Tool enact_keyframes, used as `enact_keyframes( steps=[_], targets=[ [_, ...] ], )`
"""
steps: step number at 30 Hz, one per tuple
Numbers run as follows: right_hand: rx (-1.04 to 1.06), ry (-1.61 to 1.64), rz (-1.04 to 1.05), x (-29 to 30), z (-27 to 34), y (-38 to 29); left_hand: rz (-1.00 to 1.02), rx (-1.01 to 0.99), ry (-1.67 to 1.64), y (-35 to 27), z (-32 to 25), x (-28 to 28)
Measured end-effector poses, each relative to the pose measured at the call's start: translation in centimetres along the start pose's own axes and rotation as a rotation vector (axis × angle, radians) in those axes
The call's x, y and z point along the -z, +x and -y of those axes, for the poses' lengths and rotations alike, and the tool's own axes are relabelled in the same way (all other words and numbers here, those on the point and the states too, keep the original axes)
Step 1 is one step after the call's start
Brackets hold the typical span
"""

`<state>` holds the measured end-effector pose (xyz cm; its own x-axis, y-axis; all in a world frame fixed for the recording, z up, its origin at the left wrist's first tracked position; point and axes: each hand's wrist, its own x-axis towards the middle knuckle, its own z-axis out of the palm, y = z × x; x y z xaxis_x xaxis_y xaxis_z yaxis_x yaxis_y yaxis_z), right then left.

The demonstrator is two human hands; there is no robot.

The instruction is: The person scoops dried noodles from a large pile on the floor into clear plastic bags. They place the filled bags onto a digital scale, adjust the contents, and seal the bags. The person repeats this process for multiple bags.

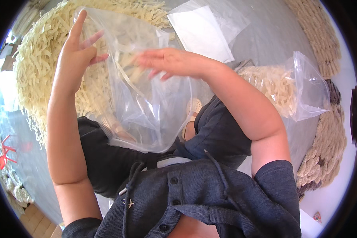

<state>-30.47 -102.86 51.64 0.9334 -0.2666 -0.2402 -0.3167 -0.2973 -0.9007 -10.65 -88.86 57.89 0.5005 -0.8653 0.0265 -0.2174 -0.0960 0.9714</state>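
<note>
A large clear plastic bag (148, 110) stretches in front of me, from the heap of strips down to my lap. My left hand (78, 49) is at its upper left edge, the index finger stretched out against the bag's corner and other fingers partly seen through the film. My right hand (169, 62) is over the bag's middle, blurred, with fingers extended and somewhat apart; I see nothing in it. A thin pale strip (129, 78) shows at the bag. Behind lies a big heap of pale yellow flat strips (38, 59), resembling dried noodles.
A filled clear bag of strips (269, 86) lies to the right. White sheet-like packaging (200, 32) is on the grey floor (273, 38) ahead. Tan bundles (324, 151) line the right side. A small red chair-like object (6, 154) stands at far left.
</note>
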Motion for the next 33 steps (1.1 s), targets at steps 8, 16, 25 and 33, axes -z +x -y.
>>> enact_keyframes(
  steps=[8,16,25,33],
  targets=[
    [-0.243,-0.853,0.071,2.9,-2.0,-3.7,0.302,0.018,0.019,-2.5,-0.1,-3.5],
    [0.055,-0.233,-1.247,12.8,4.9,-22.4,0.255,0.258,-0.080,-2.2,1.6,-6.4],
    [-1.129,-0.329,-0.790,19.0,-10.5,-38.0,0.344,0.304,-0.093,-1.9,2.6,-9.2],
    [-1.029,-0.267,-0.837,17.5,-21.5,-40.1,0.363,0.305,0.011,-1.2,4.0,-10.2]
  ],
)
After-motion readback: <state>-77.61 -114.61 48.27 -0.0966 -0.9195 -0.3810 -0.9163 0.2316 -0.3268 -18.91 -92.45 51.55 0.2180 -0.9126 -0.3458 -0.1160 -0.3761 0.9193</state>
